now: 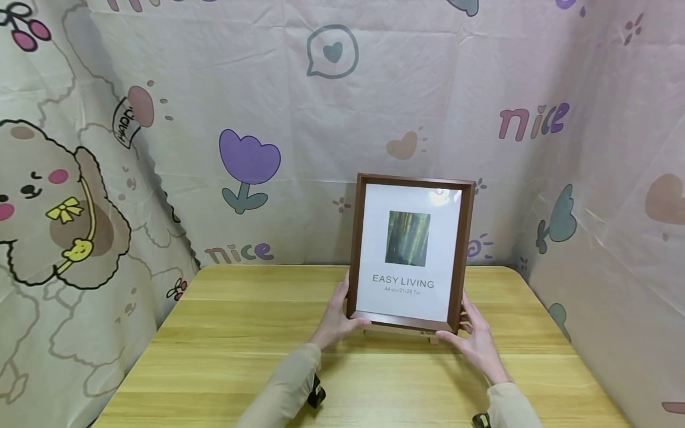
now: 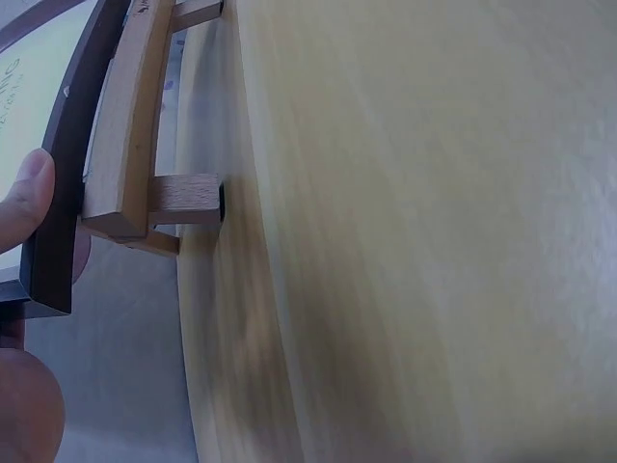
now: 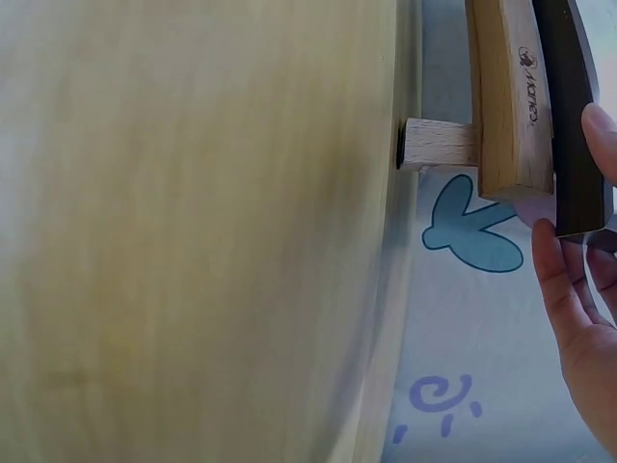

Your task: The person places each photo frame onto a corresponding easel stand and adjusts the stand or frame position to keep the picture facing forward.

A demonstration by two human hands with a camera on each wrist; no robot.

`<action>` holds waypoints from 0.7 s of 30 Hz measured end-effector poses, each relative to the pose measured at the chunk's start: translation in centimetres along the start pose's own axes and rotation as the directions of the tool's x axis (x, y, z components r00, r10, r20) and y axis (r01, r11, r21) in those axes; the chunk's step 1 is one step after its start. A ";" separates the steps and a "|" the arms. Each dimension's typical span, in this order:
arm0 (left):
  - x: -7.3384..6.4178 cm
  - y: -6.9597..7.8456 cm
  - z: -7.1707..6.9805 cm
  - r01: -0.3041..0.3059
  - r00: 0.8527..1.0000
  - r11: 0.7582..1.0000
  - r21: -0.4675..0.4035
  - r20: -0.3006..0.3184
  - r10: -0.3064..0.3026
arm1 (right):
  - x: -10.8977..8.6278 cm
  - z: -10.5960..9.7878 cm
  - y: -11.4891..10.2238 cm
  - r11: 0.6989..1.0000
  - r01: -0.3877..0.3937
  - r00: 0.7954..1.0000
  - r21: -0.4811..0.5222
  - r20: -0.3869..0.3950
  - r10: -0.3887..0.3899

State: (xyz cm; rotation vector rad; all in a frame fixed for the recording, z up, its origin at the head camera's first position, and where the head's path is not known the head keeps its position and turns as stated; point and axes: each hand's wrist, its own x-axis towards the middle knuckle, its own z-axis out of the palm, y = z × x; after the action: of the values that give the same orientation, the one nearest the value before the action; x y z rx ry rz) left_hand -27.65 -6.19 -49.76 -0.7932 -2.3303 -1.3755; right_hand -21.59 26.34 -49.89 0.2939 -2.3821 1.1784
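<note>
Head view: the left hand (image 1: 337, 315) and right hand (image 1: 478, 342) pinch the lower corners of the picture frame (image 1: 412, 252), upright along its long axis between them; neither is clearly nearer. The wooden stand (image 2: 127, 135) sits close beneath, contact unclear.

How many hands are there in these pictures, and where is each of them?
2. The left hand grips the picture frame near its lower left corner; the right hand grips it near its lower right corner. No other hand is visible.
</note>
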 end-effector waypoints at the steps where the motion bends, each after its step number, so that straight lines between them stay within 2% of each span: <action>1: 0.0 0.0 0.1 -0.006 1.000 1.000 0.007 -0.003 0.006 | 0.0 0.0 0.0 1.000 -0.003 1.000 -0.007 0.001 0.003; 9: 0.0 -0.1 0.6 -0.001 1.000 1.000 -0.013 -0.002 0.001 | 0.1 -0.1 0.2 0.998 -0.045 0.998 -0.033 0.032 0.046; 14: 0.0 -0.4 0.9 0.028 1.000 0.999 -0.023 0.001 -0.028 | 0.2 0.0 0.5 0.997 -0.047 0.999 -0.053 0.024 0.048; 21: 0.0 -0.8 1.3 0.022 1.000 0.999 -0.038 -0.004 -0.022 | 0.4 0.3 0.6 0.995 -0.055 0.998 -0.082 0.024 0.057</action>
State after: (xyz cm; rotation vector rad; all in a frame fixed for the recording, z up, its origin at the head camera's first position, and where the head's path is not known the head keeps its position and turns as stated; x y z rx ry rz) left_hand -28.12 -5.40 -50.92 -0.7766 -2.3229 -1.4337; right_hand -22.20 26.49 -50.25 0.2189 -2.4686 1.1054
